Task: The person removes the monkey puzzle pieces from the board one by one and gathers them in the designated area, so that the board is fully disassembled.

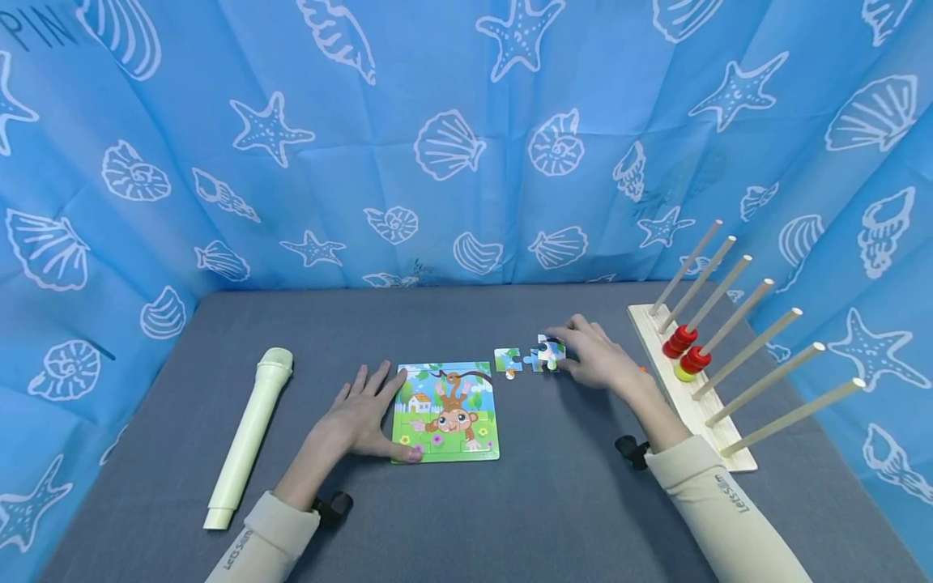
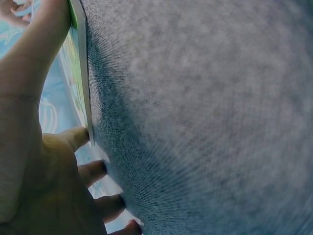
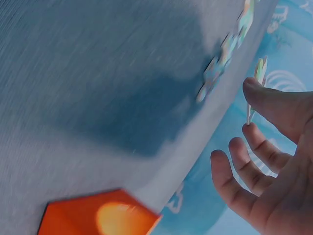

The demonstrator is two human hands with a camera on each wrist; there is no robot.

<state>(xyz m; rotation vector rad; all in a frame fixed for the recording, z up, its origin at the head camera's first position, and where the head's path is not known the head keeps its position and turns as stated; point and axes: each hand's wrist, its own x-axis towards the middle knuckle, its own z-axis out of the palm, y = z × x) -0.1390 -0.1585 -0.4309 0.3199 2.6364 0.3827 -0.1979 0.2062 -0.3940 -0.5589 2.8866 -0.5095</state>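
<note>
A square jigsaw puzzle with a monkey picture lies on the grey table. My left hand is spread along its left side, thumb on the lower left corner and index fingertip at the upper left corner. In the left wrist view the puzzle's edge runs between that thumb and index finger. My right hand pinches a puzzle piece between thumb and index finger, raised off the table. Beside it lie loose puzzle pieces, seen also as a row of pieces in the right wrist view.
At left lies a pale green toy microphone. On the right stands a wooden peg rack with tall pegs and red and yellow rings. An orange object sits near my right wrist. A blue shell-patterned curtain surrounds the table.
</note>
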